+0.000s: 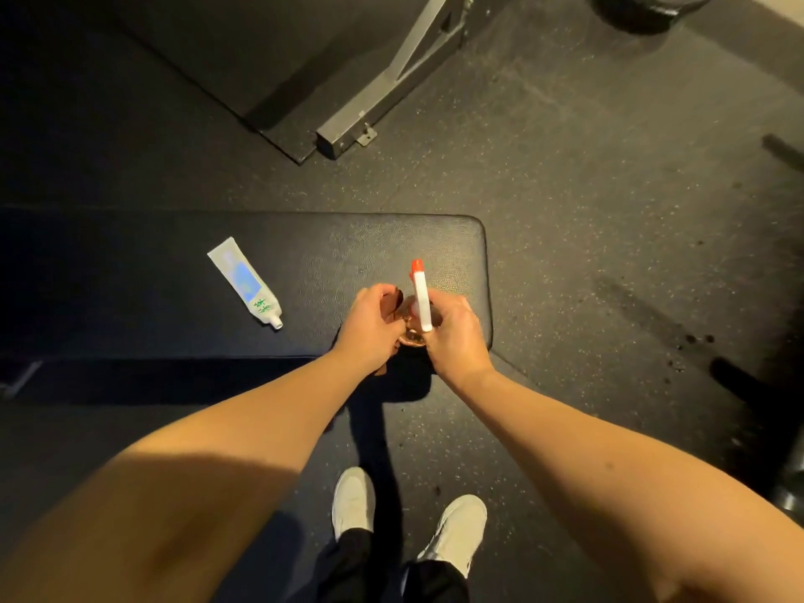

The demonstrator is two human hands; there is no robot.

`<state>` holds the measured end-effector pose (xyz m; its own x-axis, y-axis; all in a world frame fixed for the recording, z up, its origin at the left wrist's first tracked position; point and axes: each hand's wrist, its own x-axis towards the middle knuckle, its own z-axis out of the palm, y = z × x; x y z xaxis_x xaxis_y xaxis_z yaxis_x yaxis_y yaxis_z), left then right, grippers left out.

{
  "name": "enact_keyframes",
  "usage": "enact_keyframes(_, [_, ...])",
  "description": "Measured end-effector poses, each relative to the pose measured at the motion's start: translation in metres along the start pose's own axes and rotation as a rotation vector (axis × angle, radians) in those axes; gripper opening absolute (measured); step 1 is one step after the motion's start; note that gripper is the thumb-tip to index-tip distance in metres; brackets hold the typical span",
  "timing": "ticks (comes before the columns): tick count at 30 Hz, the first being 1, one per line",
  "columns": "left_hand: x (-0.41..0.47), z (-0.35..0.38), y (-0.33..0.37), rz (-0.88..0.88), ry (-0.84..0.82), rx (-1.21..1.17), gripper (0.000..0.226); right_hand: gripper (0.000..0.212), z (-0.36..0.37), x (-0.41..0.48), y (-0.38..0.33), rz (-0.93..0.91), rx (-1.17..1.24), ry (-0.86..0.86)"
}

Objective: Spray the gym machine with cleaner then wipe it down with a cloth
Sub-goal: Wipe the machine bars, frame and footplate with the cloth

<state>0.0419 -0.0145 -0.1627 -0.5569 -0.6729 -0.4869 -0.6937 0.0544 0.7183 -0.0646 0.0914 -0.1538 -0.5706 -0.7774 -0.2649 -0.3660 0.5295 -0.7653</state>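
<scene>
A black padded gym bench (174, 298) runs across the middle of the view, its right end below my hands. My right hand (457, 337) grips a spray bottle (421, 298) with a white head and a red nozzle pointing away from me. My left hand (370, 324) curls round the bottle's body, which shows only as a brownish patch between the two hands. A dark brown piece that may be a cloth hangs under my left wrist; I cannot tell for sure.
A white tube (246, 282) lies on the bench to the left of my hands. A grey steel machine frame (383, 93) stands on the speckled rubber floor beyond the bench. My two white shoes (409, 515) are on the floor below.
</scene>
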Motion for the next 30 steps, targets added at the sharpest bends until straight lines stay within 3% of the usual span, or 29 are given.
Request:
enact_keyframes(2, [-0.010, -0.011, 0.005, -0.031, -0.015, -0.022, 0.051, 0.046, -0.001, -0.009, -0.002, 0.026, -0.014, -0.003])
enact_keyframes(4, [-0.027, -0.024, 0.014, -0.053, -0.024, -0.057, 0.054, 0.057, -0.010, -0.026, -0.014, 0.180, 0.029, 0.039])
enact_keyframes(8, [-0.083, -0.055, 0.047, -0.101, -0.116, -0.128, 0.057, 0.037, -0.030, -0.075, -0.056, 0.388, 0.279, 0.071])
enact_keyframes(15, [-0.178, -0.094, 0.133, -0.019, -0.232, -0.210, 0.024, 0.010, -0.099, -0.147, -0.150, 0.651, 0.896, -0.002])
enact_keyframes(18, [-0.211, -0.093, 0.174, 0.087, -0.260, -0.143, 0.017, 0.017, -0.139, -0.184, -0.168, 0.677, 0.925, 0.071])
enact_keyframes(21, [-0.244, -0.082, 0.218, 0.196, -0.337, -0.090, 0.013, 0.041, -0.178, -0.225, -0.175, 0.636, 0.843, 0.149])
enact_keyframes(30, [-0.317, -0.012, 0.331, 0.492, -0.540, 0.141, 0.008, 0.009, -0.295, -0.335, -0.154, 0.581, 0.701, 0.458])
